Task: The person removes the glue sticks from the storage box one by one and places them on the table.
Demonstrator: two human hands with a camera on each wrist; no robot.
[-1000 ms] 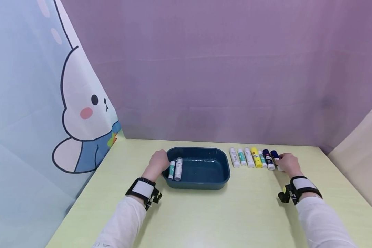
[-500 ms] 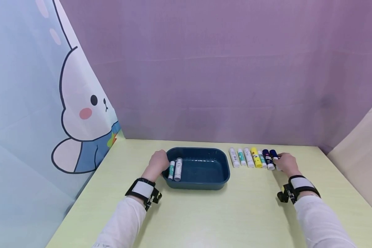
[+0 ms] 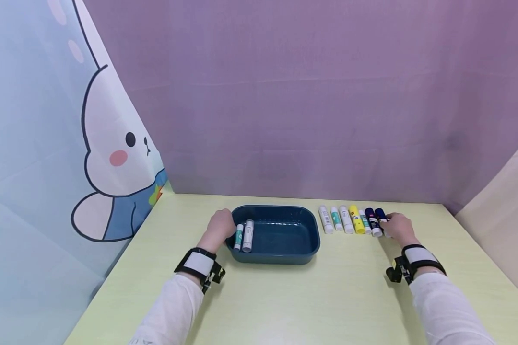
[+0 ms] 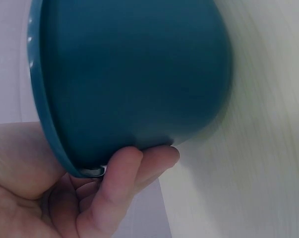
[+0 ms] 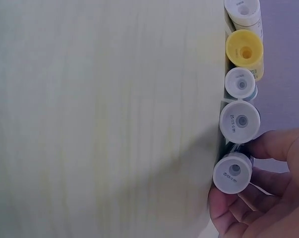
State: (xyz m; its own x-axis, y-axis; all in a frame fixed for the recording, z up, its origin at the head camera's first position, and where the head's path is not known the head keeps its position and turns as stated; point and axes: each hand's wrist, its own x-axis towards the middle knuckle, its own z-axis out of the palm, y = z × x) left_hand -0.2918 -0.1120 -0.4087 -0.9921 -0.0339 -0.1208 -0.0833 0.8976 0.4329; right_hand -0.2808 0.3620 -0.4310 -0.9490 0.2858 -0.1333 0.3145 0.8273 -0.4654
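In the head view, my left hand [image 3: 221,226] grips the left end of a dark blue plastic tray [image 3: 273,258]. The left wrist view shows the fingers curled beneath the tray's rim [image 4: 49,126]. A small green-and-white glue stick [image 3: 239,236] and a larger white glue stick [image 3: 248,235] lie inside the tray at its left. Over on the right, my right hand [image 3: 399,227] pinches the last glue stick [image 5: 232,174] of a row, navy with a white base. Its thumb is on one side and its fingers are on the other.
Left of the held one, the row has a navy glue stick [image 3: 373,222], a small green-and-white one [image 3: 365,221], a yellow one [image 3: 356,219] and several white or green-and-white ones. A purple cloth [image 3: 285,105] hangs behind the pale table [image 3: 311,302].
My right hand has shifted very slightly left at the end of the row. The left hand, the tray and the other glue sticks look unchanged.
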